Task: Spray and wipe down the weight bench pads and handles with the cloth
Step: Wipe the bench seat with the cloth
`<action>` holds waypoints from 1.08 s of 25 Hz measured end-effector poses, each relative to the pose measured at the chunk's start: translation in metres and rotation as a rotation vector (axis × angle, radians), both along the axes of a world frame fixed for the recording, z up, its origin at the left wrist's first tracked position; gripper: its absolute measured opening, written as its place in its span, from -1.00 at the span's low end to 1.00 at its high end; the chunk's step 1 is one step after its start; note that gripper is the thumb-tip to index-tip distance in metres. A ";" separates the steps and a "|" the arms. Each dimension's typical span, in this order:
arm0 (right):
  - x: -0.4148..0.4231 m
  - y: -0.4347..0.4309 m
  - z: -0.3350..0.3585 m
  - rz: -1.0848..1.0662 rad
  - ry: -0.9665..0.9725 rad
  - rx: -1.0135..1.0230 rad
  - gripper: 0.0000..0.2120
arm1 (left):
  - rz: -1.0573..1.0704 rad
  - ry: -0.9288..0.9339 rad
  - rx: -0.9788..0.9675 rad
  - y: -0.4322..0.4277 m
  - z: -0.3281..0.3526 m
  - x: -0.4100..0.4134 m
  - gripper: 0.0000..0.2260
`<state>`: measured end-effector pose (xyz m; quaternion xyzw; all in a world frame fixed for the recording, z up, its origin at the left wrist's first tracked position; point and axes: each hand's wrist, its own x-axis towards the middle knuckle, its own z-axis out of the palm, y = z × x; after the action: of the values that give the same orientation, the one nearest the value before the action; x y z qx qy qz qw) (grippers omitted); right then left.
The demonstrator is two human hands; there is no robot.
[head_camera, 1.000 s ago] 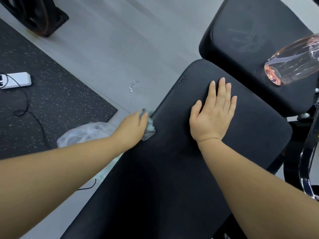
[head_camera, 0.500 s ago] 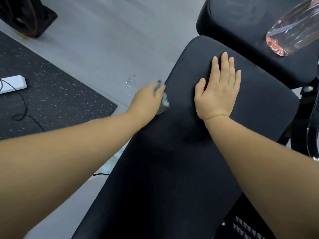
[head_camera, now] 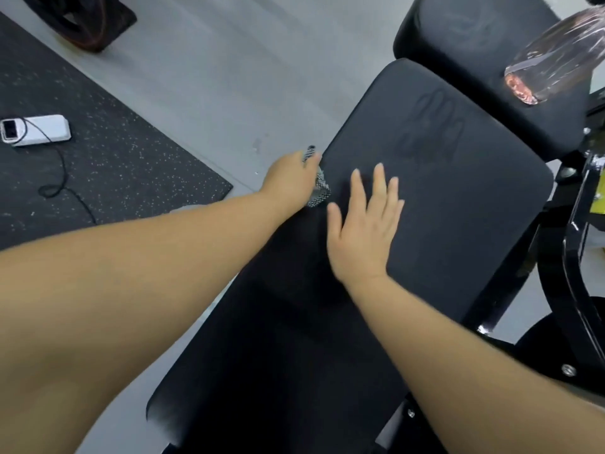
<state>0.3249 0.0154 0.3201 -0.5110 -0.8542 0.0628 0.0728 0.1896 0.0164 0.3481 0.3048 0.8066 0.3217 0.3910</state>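
Gripping a bunched, checked cloth (head_camera: 319,191), the left hand (head_camera: 291,180) sits at the left edge of the long bench pad (head_camera: 458,217). Its fingers are curled round the fabric, which touches the pad's side. The right hand (head_camera: 361,234) is spread wide and flat over the same pad just beside the cloth, holding nothing; blur hides whether the palm presses down.

The pad is matte black upholstery with rounded corners, and a faint hand-shaped smudge (head_camera: 429,129) shows on it beyond the right fingertips. Past its far end lies a shorter bench pad (head_camera: 465,37), also black and marked with dull swirls. A clear bottle (head_camera: 556,50) with a pinkish base lies on its side on that shorter pad, at the right edge of the view. Glossy black frame tubes (head_camera: 563,306) run below the pads on the right.

The floor (head_camera: 229,70) is smooth pale grey. To the left lies a black speckled rubber mat (head_camera: 114,165), carrying a white power strip (head_camera: 39,129) and a looping dark cable (head_camera: 62,188). A dark disc (head_camera: 82,27) in a black stand sits at the top left corner.
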 end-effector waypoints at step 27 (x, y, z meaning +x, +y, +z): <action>0.000 -0.038 -0.038 -0.069 -0.104 0.126 -0.43 | -0.062 -0.027 -0.297 -0.219 -0.054 0.008 -0.69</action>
<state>0.3250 -0.0229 0.2817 -0.5371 -0.8409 -0.0203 0.0626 0.1981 -0.2027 0.2941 0.2640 0.8302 0.1905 0.4524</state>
